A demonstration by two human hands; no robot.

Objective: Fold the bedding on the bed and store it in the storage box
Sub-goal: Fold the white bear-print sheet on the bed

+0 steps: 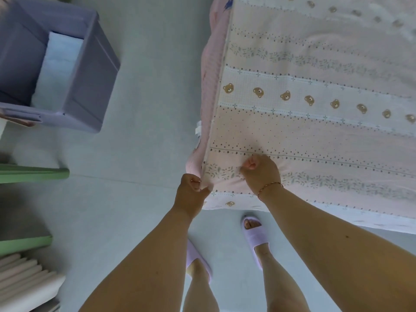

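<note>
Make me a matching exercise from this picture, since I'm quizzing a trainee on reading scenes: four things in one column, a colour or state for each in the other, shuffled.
Things:
1. storage box
2. left hand
3. bedding
4. slippers

States:
A. printed with small bears, spread on the bed
B. lilac, worn on the feet
C. purple, open, on the floor with pale folded fabric inside
D. pinching the bedding's corner edge

Pairs: 1-C, 2-D, 3-A, 4-B. The right hand also grips the bedding, just in from that corner.
</note>
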